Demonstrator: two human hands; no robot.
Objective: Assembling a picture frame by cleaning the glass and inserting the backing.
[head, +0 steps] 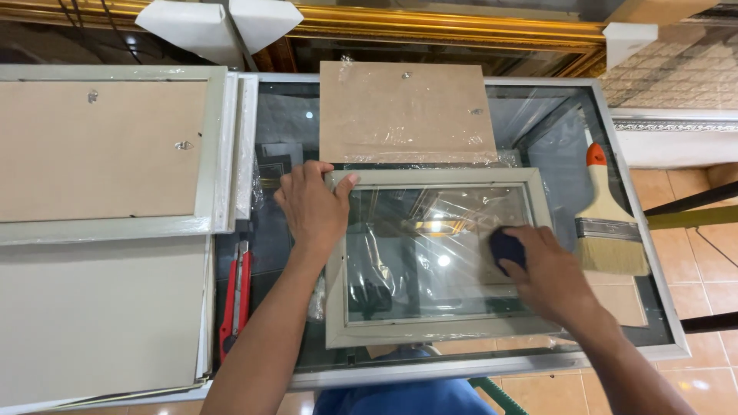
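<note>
Glass fills the pale grey-green picture frame (pixel 438 261), which lies flat near the front edge of the glass-topped table (pixel 661 323); the left hand (pixel 314 206) presses down on the frame's upper left corner with fingers spread, and the right hand (pixel 544 270) curls around a small dark pad (pixel 506 247) held against the pane by the frame's right rail. Crinkled clear film covers the brown fibreboard backing (pixel 403 111) touching the frame's far side, a broad wooden brush (pixel 610 223) with an orange handle tip and pale bristles lies by the table's right edge, and a red utility knife (pixel 236 296) lies left of the frame beside a larger frame turned face down (pixel 108 154).
</note>
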